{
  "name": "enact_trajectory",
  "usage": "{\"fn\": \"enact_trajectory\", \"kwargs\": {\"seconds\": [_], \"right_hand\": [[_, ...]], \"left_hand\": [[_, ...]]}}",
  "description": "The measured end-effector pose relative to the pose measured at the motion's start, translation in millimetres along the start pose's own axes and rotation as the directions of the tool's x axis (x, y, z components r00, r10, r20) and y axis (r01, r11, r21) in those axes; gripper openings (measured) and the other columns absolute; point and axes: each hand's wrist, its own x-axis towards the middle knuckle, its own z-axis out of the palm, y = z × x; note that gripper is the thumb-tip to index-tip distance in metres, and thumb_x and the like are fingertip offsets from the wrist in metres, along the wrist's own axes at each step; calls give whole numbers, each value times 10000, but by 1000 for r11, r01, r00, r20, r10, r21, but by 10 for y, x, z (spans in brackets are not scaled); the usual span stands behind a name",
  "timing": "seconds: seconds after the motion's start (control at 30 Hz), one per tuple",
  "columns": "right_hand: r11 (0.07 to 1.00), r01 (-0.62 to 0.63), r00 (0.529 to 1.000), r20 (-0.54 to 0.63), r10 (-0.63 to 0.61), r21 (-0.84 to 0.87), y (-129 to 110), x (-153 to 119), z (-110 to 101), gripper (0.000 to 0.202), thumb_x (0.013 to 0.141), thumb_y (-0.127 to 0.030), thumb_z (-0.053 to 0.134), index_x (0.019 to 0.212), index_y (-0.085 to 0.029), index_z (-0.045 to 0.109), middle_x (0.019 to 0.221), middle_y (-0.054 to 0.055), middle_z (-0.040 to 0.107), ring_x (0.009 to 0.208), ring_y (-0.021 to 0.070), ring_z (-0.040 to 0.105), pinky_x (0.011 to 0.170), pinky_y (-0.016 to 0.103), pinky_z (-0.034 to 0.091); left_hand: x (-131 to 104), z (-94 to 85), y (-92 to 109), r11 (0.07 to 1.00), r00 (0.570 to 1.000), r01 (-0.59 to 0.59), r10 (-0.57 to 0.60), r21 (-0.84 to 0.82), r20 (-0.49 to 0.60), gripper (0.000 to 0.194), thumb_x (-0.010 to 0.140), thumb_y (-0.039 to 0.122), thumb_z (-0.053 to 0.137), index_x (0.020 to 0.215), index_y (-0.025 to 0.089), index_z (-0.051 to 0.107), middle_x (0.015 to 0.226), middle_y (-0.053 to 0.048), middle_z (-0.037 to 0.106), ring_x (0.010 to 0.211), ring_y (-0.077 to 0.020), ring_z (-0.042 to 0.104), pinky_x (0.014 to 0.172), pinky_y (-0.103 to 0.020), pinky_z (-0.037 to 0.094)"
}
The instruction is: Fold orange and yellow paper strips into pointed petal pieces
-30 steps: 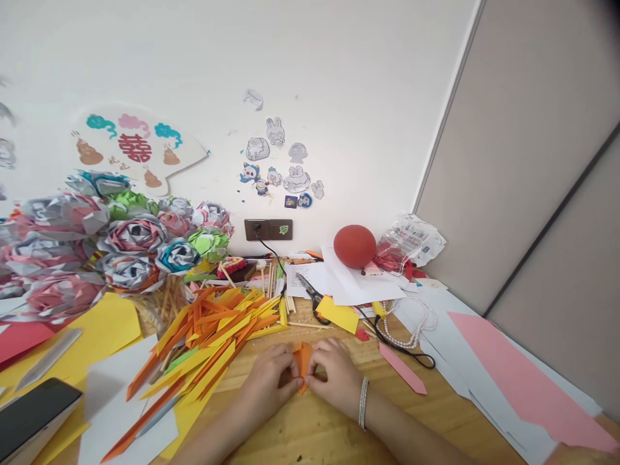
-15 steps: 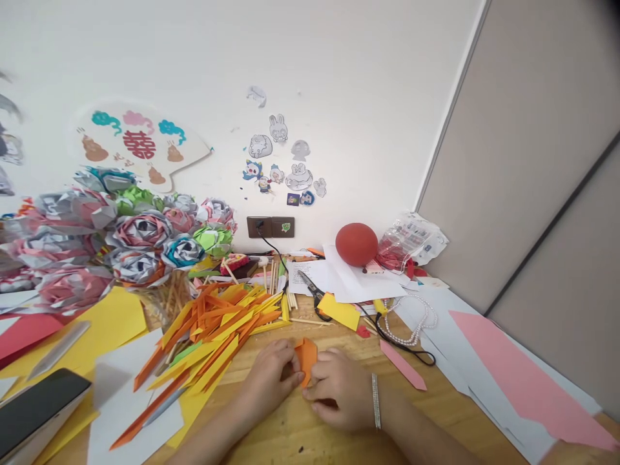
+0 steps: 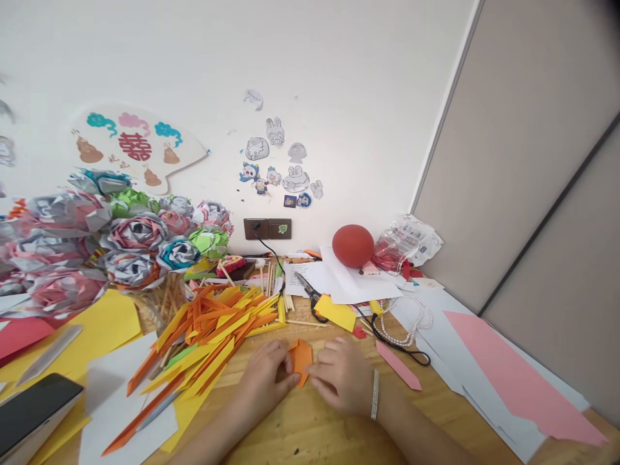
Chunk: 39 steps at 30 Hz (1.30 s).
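A small folded piece of orange paper (image 3: pixel 301 359) lies between my two hands, low over the wooden table (image 3: pixel 271 429). My left hand (image 3: pixel 265 374) grips its left edge with thumb and fingers closed. On the other side, my right hand (image 3: pixel 341 378), a sparkly bracelet at the wrist, has its fingers closed on the paper's right edge. Left of my hands spreads a pile of folded orange and yellow paper strips (image 3: pixel 208 336). A pink paper strip (image 3: pixel 398 365) rests to the right of my right hand.
Paper flowers (image 3: pixel 140 232) crowd the back left. Black scissors (image 3: pixel 312 297), a yellow paper piece (image 3: pixel 336 312) and a red balloon (image 3: pixel 353 246) lie ahead. A phone (image 3: pixel 39 410) sits at left. A bead string (image 3: pixel 409 323), black cable and large pink paper (image 3: pixel 513 374) are at right.
My right fingers have shifted slightly on the orange paper, and more of its face shows now. The whole view has moved a little, so everything sits slightly further left.
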Motion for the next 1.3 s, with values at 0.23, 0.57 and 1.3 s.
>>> {"fn": "enact_trajectory", "kwargs": {"seconds": [0.23,0.57,1.3], "right_hand": [[989,80,994,67,-88,123,-48,-4,147,91,794,-228,555,802,-216,644,689,8,561,691,168,462,613,296,324],[990,-31,998,50,25,135,117,19,176,252,738,-396,710,694,-192,568,770,-7,574,753,158,487,652,278,352],[998,-61,998,14,61,-18,169,20,152,159,819,-350,612,815,-196,573,820,16,593,792,180,470,732,329,350]], "left_hand": [[-23,-27,-115,996,993,61,-53,64,-108,36,753,210,566,730,184,555,789,-42,605,770,-221,571,687,-339,444],[-9,-115,-304,895,905,-415,425,165,-23,298,860,169,462,1080,251,645,1196,-54,629,1118,-224,569,948,-404,471],[-35,-157,-285,864,863,-486,498,134,-81,267,940,265,387,931,234,652,860,-41,665,829,-158,624,784,-260,511]]}}
